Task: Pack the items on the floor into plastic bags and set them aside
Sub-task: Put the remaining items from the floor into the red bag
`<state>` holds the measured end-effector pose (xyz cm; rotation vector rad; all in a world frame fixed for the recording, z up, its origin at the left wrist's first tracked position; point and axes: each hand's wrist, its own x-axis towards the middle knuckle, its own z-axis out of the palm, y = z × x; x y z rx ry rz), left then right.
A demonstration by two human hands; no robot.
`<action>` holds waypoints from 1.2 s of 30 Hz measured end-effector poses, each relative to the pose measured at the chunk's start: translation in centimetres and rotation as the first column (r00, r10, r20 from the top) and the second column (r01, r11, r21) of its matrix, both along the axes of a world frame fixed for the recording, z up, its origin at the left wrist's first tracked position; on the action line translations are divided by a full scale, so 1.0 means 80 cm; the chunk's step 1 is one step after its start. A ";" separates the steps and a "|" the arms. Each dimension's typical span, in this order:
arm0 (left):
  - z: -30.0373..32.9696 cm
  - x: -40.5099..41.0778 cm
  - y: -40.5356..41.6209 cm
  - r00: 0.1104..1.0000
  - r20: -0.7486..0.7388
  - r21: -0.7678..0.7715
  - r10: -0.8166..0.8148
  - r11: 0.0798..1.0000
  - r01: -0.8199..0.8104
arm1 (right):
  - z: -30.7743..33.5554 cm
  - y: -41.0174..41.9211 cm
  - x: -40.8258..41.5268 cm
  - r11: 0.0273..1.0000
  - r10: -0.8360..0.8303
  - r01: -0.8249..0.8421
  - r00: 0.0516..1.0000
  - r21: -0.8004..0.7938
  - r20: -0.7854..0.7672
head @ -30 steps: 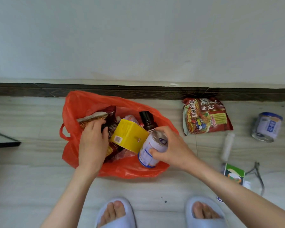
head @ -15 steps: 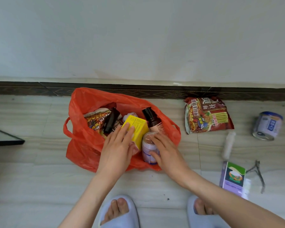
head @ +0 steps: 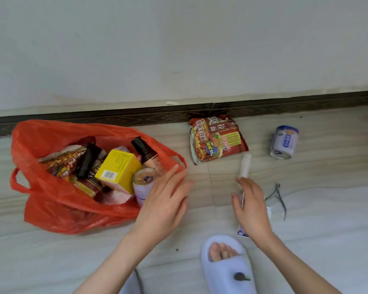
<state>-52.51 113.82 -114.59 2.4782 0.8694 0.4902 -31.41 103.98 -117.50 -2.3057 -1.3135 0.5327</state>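
Orange plastic bag (head: 51,200) at 9 o'clock part-filled; red noodle packet (head: 217,141), blue-white can (head: 285,143) at 2 o'clock unpacked; my hands (head: 166,200) empty, fingers spread.

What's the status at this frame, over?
Both hands open: left hand by the red bag, right hand over the white tube. Noodle packet, loose can unpacked. Nothing blocking.

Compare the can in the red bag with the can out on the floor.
The can in the bag stands upright, top facing up, among other packed goods inside the red bag. The can on the floor lies tipped on its side, alone near the wall, not yet packed. Both are white with blue print and look alike in size.
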 end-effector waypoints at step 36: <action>-0.118 0.165 -0.024 0.891 -0.409 -0.104 -0.197 0.980 0.169 | -0.010 -0.098 0.065 0.804 -0.564 0.437 0.776 -0.404 -0.283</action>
